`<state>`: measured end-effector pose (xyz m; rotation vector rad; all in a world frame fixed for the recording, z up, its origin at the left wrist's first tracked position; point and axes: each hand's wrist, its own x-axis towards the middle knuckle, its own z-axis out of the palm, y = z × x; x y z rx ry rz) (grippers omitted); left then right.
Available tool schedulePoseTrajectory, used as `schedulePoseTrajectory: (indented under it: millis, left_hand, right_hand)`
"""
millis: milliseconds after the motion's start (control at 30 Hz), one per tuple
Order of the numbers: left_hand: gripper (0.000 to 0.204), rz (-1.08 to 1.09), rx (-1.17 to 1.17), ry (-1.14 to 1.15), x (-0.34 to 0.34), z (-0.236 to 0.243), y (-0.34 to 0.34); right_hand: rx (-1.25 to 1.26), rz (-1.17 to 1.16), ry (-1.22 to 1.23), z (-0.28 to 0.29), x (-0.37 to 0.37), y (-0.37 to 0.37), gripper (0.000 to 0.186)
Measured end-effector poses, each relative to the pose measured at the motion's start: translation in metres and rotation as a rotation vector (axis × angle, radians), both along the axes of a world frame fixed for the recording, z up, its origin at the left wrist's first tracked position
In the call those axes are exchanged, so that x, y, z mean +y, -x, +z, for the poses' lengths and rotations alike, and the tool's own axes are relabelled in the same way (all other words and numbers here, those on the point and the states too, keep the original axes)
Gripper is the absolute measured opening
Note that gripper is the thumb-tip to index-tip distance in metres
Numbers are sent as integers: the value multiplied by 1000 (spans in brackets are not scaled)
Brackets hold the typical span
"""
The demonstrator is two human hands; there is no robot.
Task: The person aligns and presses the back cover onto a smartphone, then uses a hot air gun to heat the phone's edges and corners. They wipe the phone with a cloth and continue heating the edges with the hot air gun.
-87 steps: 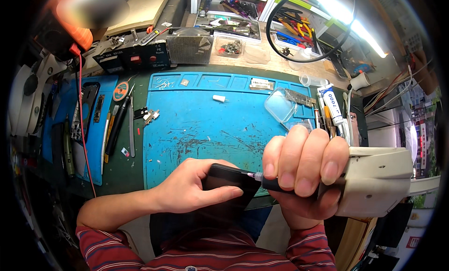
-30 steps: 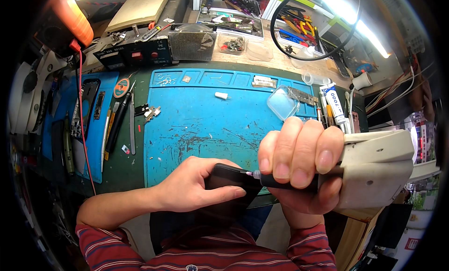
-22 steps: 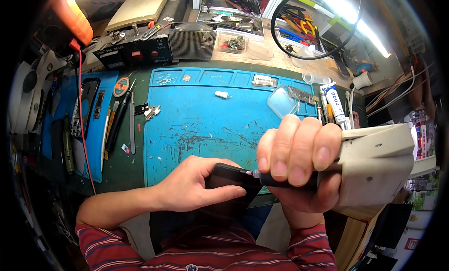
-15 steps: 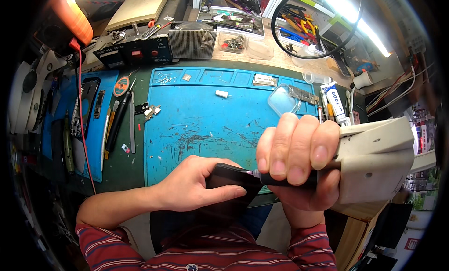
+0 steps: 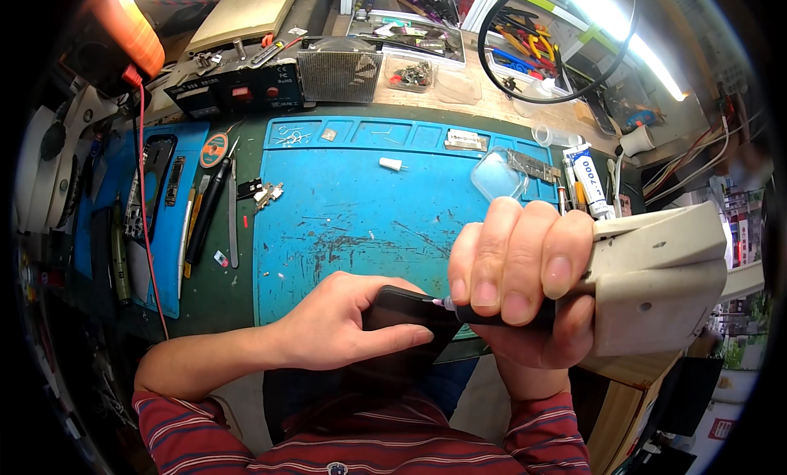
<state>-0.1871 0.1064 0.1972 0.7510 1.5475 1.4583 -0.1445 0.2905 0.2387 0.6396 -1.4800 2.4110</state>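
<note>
My left hand [image 5: 332,323] grips a black phone [image 5: 406,311], thumb across its dark face, at the lower middle just beyond the blue mat's near edge. My right hand [image 5: 525,270] has its fingers wrapped round a beige dispensing gun [image 5: 656,286] fitted with a black syringe [image 5: 469,313]. The syringe's clear, narrow tip reaches to the phone's upper right edge; whether it touches is hard to tell. Above my right hand a clear plastic lid [image 5: 498,173] and a thin metal plate [image 5: 533,163] lie on the blue silicone mat [image 5: 352,204].
At left lie an opened phone [image 5: 147,188], pens, tweezers and a red wire. Behind stand a dark power unit [image 5: 221,96], a metal-mesh box [image 5: 336,73] and tool trays [image 5: 404,40]. A glue tube [image 5: 586,180] lies at right; a black cable loop [image 5: 557,98] hangs over the bench.
My right hand and the beige gun have risen slightly in the picture, the gun most at its rear. My left hand and the phone have barely moved.
</note>
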Motion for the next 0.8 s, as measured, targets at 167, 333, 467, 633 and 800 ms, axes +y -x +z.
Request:
schedulePoseTrajectory:
  millis: [167,333,467,633,800]
  left_hand:
    - [29,-9,4,2,0,0,0]
    - [29,-15,20,4,0,1,1]
    - [29,-21,29,15,0,1,2]
    - [29,-20,19,10,1,2,1]
    - [30,-34,25,36,0,4,3]
  right_hand:
    - [-6,-3,-4,0,0,1,25]
    - [-16,-7,-11,1,0,1,25]
    - [-24,-7,-14,1,0,2,25]
    - [-15,-1,-23,1,0,3,25]
    - [-63,-31,-32,5,-2,0,25]
